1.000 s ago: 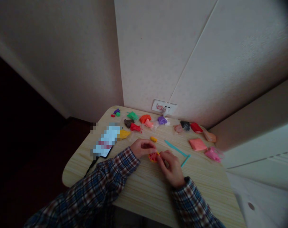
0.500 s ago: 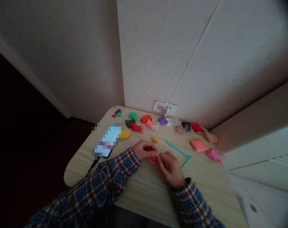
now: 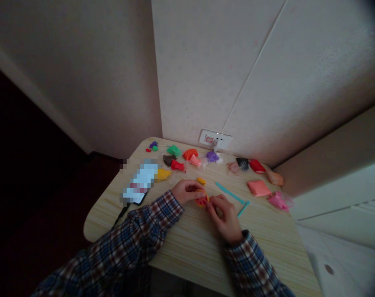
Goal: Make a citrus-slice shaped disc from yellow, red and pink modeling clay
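A small round clay piece (image 3: 202, 200), pinkish red inside with a yellow-orange rim, is held just above the table. My left hand (image 3: 188, 192) grips it from the left between thumb and fingers. On the other side, my right hand (image 3: 223, 216) is closed in a pinch at the right edge of the rim, thumb against index finger. Just beyond my hands lies a yellow clay lump (image 3: 201, 181). Thin turquoise modelling tools (image 3: 230, 193) rest to the right, their ends meeting near my right hand.
Several clay packets line the back of the wooden table (image 3: 187, 251), including green (image 3: 174, 150), purple (image 3: 212, 156) and coral (image 3: 259, 188) ones. A phone (image 3: 142, 181) with a cable lies at left. Small clay shapes (image 3: 153, 145) sit in the far left corner. A wall socket (image 3: 215, 139) is behind.
The round clay piece has turned to show more of its face. My right hand has shifted slightly right, from over the piece to its edge.
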`<state>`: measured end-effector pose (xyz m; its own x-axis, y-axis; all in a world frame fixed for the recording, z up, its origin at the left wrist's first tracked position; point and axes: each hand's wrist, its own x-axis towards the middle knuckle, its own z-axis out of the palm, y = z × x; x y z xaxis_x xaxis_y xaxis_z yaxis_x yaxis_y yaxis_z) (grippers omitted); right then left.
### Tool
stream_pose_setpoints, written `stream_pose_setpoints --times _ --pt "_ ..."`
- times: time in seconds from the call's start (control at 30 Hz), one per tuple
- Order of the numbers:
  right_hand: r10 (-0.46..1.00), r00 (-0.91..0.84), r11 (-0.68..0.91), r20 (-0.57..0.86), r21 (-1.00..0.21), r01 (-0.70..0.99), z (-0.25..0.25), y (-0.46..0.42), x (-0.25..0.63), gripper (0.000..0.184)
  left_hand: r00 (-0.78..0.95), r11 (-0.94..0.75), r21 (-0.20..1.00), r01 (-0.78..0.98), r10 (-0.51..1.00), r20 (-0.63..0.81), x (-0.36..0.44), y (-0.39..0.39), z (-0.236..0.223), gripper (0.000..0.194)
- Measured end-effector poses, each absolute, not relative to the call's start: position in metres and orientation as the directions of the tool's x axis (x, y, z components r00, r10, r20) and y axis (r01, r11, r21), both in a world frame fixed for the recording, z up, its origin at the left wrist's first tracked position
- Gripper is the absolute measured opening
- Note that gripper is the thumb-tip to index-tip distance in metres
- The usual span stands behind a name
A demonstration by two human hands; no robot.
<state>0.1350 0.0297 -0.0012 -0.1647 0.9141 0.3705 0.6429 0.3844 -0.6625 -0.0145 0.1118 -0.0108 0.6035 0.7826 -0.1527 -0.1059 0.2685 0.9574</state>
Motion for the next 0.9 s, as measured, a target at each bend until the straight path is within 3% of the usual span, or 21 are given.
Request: stream_pose_setpoints --times 0.3,0.9 --pt "0.922 -0.003 0.299 0.387 -0.708 0.64 -0.0035 0.0293 0.1402 0.03 0.61 0.299 0.949 -0.1 0.772 -0.179 -0.0116 0.1095 -0.0118 0.046" --pt "0.947 -0.115 0.308 0.301 -0.742 0.596 0.0005 0.0316 0.1396 0.034 0.589 0.282 0.955 -0.095 0.789 -0.174 -0.0156 0.1106 -0.0031 0.037"
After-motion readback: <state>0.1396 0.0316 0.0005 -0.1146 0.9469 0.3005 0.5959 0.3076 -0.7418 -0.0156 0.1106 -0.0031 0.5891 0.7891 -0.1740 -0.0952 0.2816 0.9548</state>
